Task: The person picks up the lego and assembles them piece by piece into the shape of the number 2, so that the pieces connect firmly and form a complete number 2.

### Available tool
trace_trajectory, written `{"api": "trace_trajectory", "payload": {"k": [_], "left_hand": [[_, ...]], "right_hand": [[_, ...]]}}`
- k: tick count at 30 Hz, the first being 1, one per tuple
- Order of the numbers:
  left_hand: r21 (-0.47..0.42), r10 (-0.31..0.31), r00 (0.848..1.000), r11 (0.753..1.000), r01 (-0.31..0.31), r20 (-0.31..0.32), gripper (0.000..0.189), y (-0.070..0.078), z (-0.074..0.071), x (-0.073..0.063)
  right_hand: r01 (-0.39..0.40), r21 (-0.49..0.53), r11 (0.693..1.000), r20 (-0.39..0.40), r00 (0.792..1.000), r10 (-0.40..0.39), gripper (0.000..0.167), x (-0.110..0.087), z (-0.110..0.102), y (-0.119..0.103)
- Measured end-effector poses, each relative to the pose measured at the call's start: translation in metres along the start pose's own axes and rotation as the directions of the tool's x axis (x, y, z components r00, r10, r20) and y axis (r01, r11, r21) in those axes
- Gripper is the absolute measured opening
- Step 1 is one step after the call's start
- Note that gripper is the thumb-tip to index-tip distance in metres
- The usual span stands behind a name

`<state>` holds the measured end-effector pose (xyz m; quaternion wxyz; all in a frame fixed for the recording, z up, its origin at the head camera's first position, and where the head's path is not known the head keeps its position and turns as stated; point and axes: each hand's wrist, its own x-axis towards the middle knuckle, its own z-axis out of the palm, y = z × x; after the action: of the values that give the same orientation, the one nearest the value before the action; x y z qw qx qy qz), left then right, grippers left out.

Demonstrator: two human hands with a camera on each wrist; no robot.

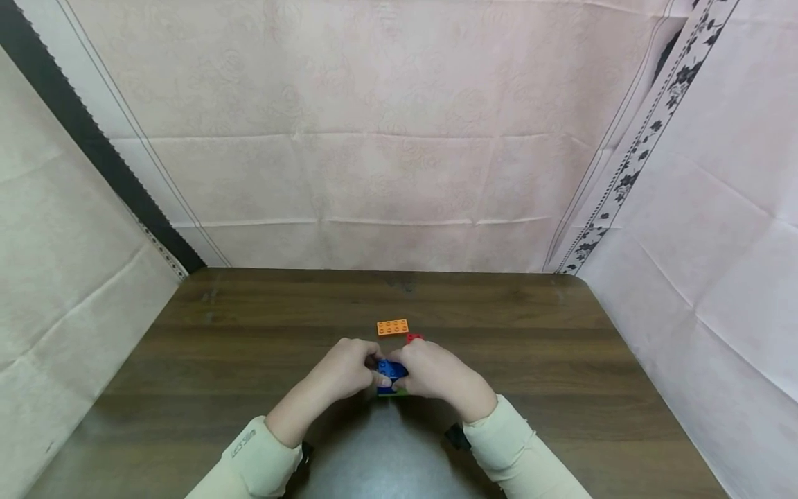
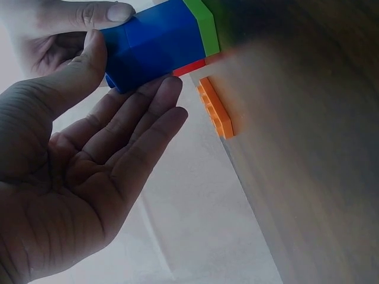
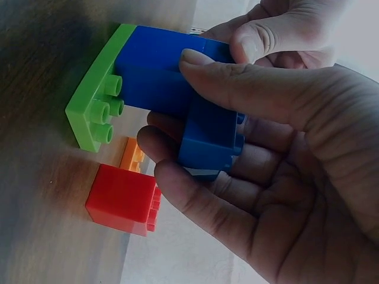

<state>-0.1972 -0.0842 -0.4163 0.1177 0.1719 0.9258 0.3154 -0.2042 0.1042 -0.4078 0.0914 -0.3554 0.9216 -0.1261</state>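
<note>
Tabletop (image 1: pixel 530 333) is seen across the lower frame; at lower centre, blue bricks (image 1: pixel 391 369) are pinched brick-wide by left grip (image 1: pixel 349 367) and right grip (image 1: pixel 434 378), orange brick (image 1: pixel 392 327) higher

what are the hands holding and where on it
The left hand and right hand hold the stacked blue bricks near their upper end, above the green plate, thumbs on the near side.

Blue blocks (image 3: pixel 157 50), lime-green plate (image 3: pixel 86 109), red block (image 3: pixel 118 195), orange brick (image 1: pixel 392 328), brown wood-grained tabletop (image 1: pixel 249 333), black-flowered white border (image 1: pixel 653 130)
</note>
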Motion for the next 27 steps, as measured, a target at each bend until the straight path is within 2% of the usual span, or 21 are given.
{"api": "trace_trajectory", "payload": {"k": [7,12,19,27], "left_hand": [[0.002,0.004,1.000,1.000,-0.004,-0.001,0.024,-0.0003,-0.0003,0.0002],[0.005,0.000,1.000,1.000,0.000,-0.002,0.024,-0.0003,-0.0006,0.0005],[0.016,0.036,0.999,0.999,-0.035,-0.013,0.022,0.0016,-0.0013,-0.0010],[0.014,0.033,0.999,0.999,-0.032,-0.012,0.023,0.0007,-0.0010,-0.0013]], "right_hand": [[0.013,0.004,1.000,0.007,1.000,-0.013,0.017,0.0001,0.0002,0.0033],[0.030,0.012,0.999,-0.003,1.000,-0.030,0.014,-0.0002,0.0010,0.0057],[0.060,-0.008,0.998,-0.011,0.998,-0.060,0.013,0.0001,-0.0001,0.0059],[0.077,-0.025,0.997,-0.022,0.997,-0.077,0.014,-0.0002,0.0011,0.0071]]}}
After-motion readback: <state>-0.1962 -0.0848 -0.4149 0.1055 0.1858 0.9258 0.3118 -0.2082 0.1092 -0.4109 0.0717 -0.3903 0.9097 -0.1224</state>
